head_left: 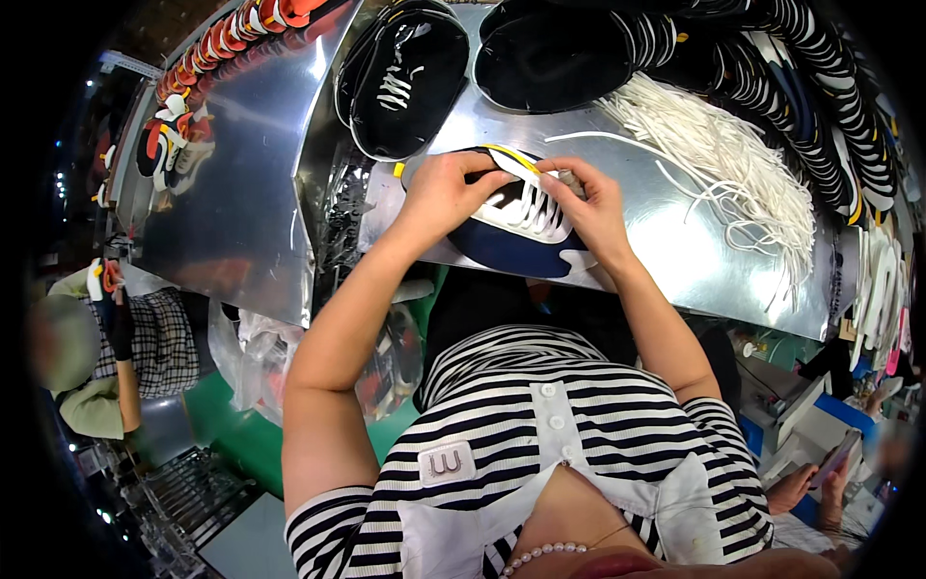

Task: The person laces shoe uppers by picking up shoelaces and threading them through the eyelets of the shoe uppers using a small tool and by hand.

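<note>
Several lace rows threaded on navy shoe, upper centre.
Left hand and right hand pinch its tongue end; remaining holes hidden.

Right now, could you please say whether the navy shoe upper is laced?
Laced, at least partly: white lace crosses the navy shoe upper in rows.

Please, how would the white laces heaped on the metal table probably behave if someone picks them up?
The white laces probably flop when lifted, since loose ends curl into loops. Picking one may drag others, because many lie crossed together. They may slide if pushed, as the metal table looks smooth and shiny.
</note>
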Available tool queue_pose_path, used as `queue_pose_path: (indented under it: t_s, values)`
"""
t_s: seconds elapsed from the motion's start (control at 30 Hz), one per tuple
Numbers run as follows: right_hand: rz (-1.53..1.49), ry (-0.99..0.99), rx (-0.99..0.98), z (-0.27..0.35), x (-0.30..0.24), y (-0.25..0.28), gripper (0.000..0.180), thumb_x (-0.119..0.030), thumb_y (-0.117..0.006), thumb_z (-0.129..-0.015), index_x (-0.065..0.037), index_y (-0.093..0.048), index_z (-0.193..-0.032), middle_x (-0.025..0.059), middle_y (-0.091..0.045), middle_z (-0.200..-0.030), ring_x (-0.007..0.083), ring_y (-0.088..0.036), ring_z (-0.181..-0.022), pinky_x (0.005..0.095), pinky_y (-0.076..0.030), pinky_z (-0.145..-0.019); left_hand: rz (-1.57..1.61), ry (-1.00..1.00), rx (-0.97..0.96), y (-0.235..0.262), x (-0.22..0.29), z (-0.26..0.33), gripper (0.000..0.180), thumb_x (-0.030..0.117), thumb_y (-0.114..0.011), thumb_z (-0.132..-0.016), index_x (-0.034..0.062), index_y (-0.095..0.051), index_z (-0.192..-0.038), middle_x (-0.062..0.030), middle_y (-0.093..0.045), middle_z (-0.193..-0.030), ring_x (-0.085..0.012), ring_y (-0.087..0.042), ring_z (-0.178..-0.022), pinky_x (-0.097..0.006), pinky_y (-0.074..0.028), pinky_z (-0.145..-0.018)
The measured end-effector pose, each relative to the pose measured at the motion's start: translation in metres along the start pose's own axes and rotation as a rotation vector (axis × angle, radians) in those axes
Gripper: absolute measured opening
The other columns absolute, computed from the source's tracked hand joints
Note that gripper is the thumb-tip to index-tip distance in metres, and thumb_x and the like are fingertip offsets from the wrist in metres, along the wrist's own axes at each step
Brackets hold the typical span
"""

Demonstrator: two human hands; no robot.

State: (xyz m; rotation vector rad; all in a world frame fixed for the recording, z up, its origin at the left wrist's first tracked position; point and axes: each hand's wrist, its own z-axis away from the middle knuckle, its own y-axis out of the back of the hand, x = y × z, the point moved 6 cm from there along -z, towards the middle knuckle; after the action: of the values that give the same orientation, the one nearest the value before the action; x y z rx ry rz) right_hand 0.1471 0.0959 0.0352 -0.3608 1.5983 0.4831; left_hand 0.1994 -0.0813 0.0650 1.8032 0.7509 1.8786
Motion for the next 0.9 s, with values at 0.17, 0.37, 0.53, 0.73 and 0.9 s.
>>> queue_pose_path:
  t_s: [0.17, 0.37, 0.53, 0.73, 0.9]
  values:
    - [0.193, 0.024, 0.030, 0.003, 0.000, -0.006, 0.024, -0.021, -0.073, -0.083, -0.006, -0.067, -0.101, 0.0019, -0.065, -0.075, 0.0070, -0.058, -0.068, 0.0221, -0.046, -0.063, -0.040, -0.055, -0.003, -0.006, 0.008, -0.002, 0.025, 0.032, -0.068, -0.081, 0.0104, -0.075, -0.093, -0.0114, -0.071, -0.081, -0.0270, -0.068, -0.073, -0.034, -0.051, -0.066]
    - [0.087, -0.018, -0.015, 0.000, 0.004, -0.004, 0.022, -0.018, -0.072, -0.083, -0.006, -0.067, -0.101, 0.0018, -0.065, -0.078, 0.0075, -0.057, -0.069, 0.0231, -0.047, -0.064, -0.126, 0.024, -0.035, -0.006, 0.014, -0.004, 0.020, 0.024, -0.070, -0.081, 0.0067, -0.074, -0.091, -0.0085, -0.071, -0.075, -0.0192, -0.067, -0.067, -0.031, -0.050, -0.064]
    - [0.148, 0.083, 0.020, 0.003, 0.004, 0.000, 0.016, -0.014, -0.066, -0.085, -0.005, -0.065, -0.098, 0.0030, -0.065, -0.079, 0.0086, -0.057, -0.071, 0.0237, -0.047, -0.065, -0.259, -0.494, 0.273, 0.011, 0.038, 0.029, 0.019, 0.014, -0.068, -0.077, 0.0043, -0.070, -0.094, -0.0116, -0.067, -0.084, -0.0323, -0.064, -0.080, -0.037, -0.050, -0.072]
    - [-0.204, -0.082, 0.036, 0.007, 0.008, 0.006, 0.013, -0.016, -0.059, -0.094, -0.004, -0.061, -0.099, -0.0070, -0.047, -0.068, 0.0010, -0.040, -0.058, 0.0183, -0.028, -0.051, 0.647, 0.174, 0.543, -0.040, -0.033, 0.142, 0.053, 0.005, -0.061, -0.091, -0.0017, -0.035, -0.137, -0.0173, -0.037, -0.141, -0.0271, -0.053, -0.114, -0.039, -0.046, -0.099]
    - [-0.187, -0.138, -0.068, -0.007, 0.009, 0.006, 0.017, -0.019, -0.058, -0.096, -0.003, -0.060, -0.103, -0.0056, -0.048, -0.065, 0.0002, -0.036, -0.052, 0.0174, -0.025, -0.047, 1.722, 0.411, 0.118, -0.062, -0.013, 0.111, 0.045, 0.021, -0.064, -0.093, 0.0034, -0.046, -0.130, -0.0027, -0.062, -0.102, -0.0100, -0.057, -0.084, -0.024, -0.043, -0.067]
